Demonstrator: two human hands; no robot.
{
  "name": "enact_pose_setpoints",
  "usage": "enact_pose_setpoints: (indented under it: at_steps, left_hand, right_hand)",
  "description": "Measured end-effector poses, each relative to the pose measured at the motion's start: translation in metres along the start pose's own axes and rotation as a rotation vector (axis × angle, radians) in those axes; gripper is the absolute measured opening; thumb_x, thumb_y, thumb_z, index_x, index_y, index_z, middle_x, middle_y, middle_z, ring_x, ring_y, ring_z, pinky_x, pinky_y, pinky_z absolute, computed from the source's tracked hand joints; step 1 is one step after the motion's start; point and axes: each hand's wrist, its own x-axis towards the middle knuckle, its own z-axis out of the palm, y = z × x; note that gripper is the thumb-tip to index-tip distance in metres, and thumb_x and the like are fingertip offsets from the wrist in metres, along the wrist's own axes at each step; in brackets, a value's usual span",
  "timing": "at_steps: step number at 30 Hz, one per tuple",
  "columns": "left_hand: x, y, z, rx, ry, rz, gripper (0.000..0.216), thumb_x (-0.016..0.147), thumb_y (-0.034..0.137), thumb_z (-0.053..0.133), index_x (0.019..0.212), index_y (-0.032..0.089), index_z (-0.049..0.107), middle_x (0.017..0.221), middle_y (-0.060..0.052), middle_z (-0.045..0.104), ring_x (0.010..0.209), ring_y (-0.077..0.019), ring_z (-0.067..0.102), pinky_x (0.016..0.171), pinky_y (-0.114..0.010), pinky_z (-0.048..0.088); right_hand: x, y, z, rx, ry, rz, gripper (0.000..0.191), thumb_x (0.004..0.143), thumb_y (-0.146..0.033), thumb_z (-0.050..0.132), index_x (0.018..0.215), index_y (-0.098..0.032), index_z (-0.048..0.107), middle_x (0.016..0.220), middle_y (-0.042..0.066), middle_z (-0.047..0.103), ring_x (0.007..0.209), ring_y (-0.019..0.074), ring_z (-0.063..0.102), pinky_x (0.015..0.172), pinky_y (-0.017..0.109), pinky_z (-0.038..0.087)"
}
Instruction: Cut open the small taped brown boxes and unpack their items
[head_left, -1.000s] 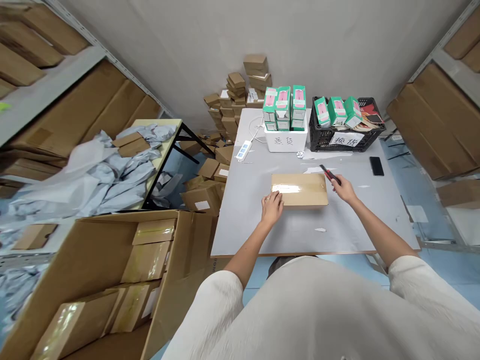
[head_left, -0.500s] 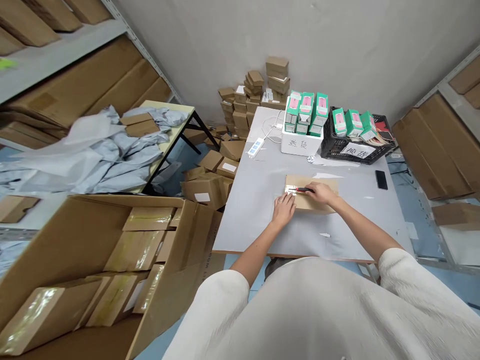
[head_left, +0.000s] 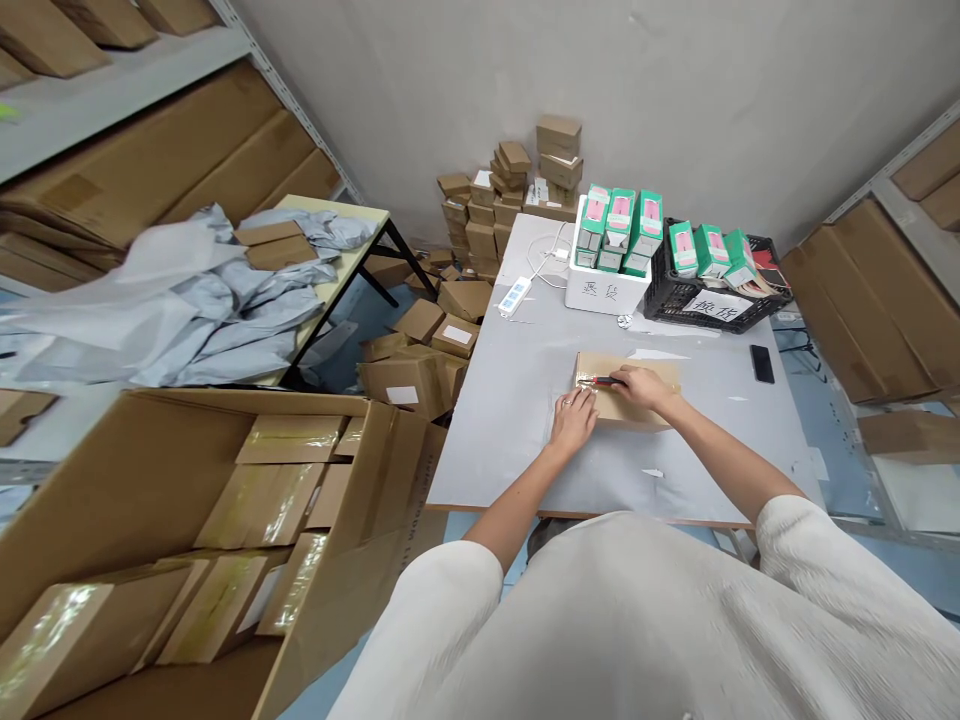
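A flat brown cardboard parcel (head_left: 660,372) sealed with clear tape lies on the grey table (head_left: 525,400). My left hand (head_left: 574,420) rests on its near left corner, fingers pressed down flat. My right hand (head_left: 639,386) is closed round a red and black box cutter (head_left: 606,381), whose tip touches the taped left end of the parcel.
At the table's far side stand a white box (head_left: 606,288) and a black crate (head_left: 716,295) holding green and pink cartons, with a power strip (head_left: 514,296) and a phone (head_left: 762,362) nearby. A big open carton (head_left: 187,500) of taped parcels stands at my left. Small boxes pile on the floor.
My right hand carried the cutter from the parcel's far right corner across to its left end. The left hand stayed on the near left corner.
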Motion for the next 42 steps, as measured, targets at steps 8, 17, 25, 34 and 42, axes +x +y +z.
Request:
enact_pose_setpoints:
  at_steps: [8,17,25,34,42]
  left_hand:
    - [0.003,0.000,0.000,-0.005,-0.010,-0.008,0.044,0.112,0.031,0.047,0.152,0.024,0.063,0.160,-0.011,0.062,0.154,-0.0306,0.050,0.124,-0.050,0.041]
    - [0.003,0.001,-0.002,0.003,-0.022,-0.022,0.045,0.111,0.030,0.047,0.154,0.026,0.061,0.161,-0.011,0.062,0.155,-0.0303,0.050,0.123,-0.050,0.041]
    - [0.003,0.003,-0.004,-0.002,-0.025,-0.025,0.046,0.112,0.030,0.045,0.155,0.026,0.061,0.161,-0.011,0.062,0.156,-0.0299,0.049,0.124,-0.051,0.039]
    - [0.002,0.002,-0.004,-0.001,-0.026,-0.051,0.046,0.110,0.031,0.048,0.154,0.029,0.061,0.162,-0.012,0.062,0.156,-0.0305,0.049,0.125,-0.053,0.038]
    - [0.002,0.002,-0.005,-0.014,-0.040,-0.058,0.044,0.111,0.031,0.046,0.151,0.025,0.062,0.163,-0.012,0.060,0.157,-0.0291,0.048,0.126,-0.053,0.037]
  right_hand:
    - [0.001,-0.010,-0.013,-0.060,-0.046,0.021,0.038,0.115,-0.034,0.045,0.137,-0.021,0.073,0.128,0.014,0.074,0.107,0.0251,0.070,0.084,0.030,0.045]
    - [0.006,-0.017,-0.027,-0.058,-0.091,0.031,0.038,0.117,-0.037,0.044,0.131,-0.020,0.075,0.127,0.014,0.074,0.111,0.0248,0.070,0.084,0.029,0.043]
    - [0.007,-0.021,-0.029,-0.099,-0.103,0.021,0.035,0.114,-0.029,0.046,0.131,-0.019,0.075,0.128,0.016,0.075,0.112,0.0263,0.071,0.084,0.029,0.045]
    - [0.006,-0.018,-0.026,-0.079,-0.088,0.026,0.038,0.115,-0.034,0.044,0.131,-0.020,0.076,0.127,0.015,0.075,0.113,0.0265,0.072,0.085,0.030,0.048]
    - [-0.001,-0.006,-0.021,-0.067,-0.088,0.041,0.035,0.114,-0.031,0.047,0.129,-0.018,0.076,0.125,0.016,0.076,0.112,0.0266,0.072,0.085,0.030,0.046]
